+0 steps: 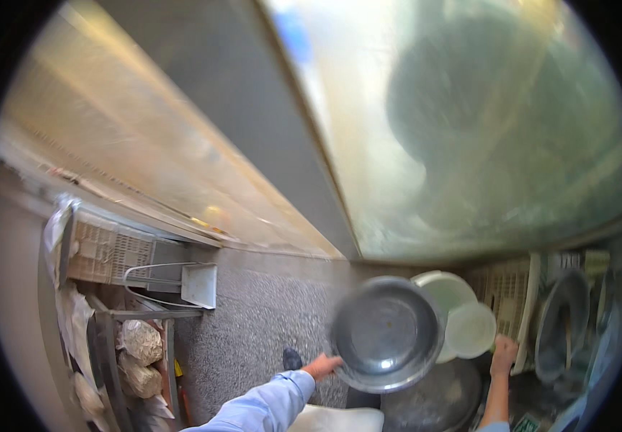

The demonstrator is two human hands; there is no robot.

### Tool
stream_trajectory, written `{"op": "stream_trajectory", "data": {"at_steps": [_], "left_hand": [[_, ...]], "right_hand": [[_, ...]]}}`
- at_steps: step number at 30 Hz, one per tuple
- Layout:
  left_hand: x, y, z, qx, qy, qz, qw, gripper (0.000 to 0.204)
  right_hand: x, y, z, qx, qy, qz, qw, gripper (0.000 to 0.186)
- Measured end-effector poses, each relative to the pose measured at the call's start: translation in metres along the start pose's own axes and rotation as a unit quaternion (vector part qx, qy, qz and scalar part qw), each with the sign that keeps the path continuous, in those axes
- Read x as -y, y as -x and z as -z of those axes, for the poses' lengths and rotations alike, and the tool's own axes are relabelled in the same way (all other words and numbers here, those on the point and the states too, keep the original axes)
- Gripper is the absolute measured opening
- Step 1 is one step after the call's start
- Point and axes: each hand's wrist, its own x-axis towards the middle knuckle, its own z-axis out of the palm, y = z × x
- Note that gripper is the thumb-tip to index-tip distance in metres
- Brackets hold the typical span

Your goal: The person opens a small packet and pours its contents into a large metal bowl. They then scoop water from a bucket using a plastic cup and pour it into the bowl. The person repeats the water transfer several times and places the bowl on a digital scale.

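My left hand (321, 366), below a pale blue sleeve, grips the rim of a round dark grey metal basin (378, 324), tilted toward me. My right hand (504, 354) is closed at the edge of a small translucent pale container (469, 330), apparently on its handle, though the grip is unclear. This container overlaps a larger pale green round tub (440, 286) just behind the dark basin. A large dark round container (432, 403) lies lower, beneath both hands.
Left stands a metal rack (113, 315) with tied bags (140, 342), a crate (95, 252) and a dustpan (197, 286). Speckled floor (253, 324) lies between. Crates (498, 277) and a grey basin (547, 345) line the right. A cloudy glass panel (512, 180) rises ahead.
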Motion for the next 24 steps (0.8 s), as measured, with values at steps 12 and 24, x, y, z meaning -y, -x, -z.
{"op": "stream_trajectory", "data": {"at_steps": [12, 24], "left_hand": [[-0.008, -0.004, -0.016, -0.022, 0.030, 0.003, 0.999, 0.033], [0.003, -0.021, -0.015, -0.041, -0.010, -0.040, 0.998, 0.032]], "right_hand": [[0.040, 0.015, -0.032, 0.069, 0.235, 0.130, 0.961, 0.030], [0.079, 0.022, -0.057, 0.148, 0.440, 0.126, 0.877, 0.035]]}}
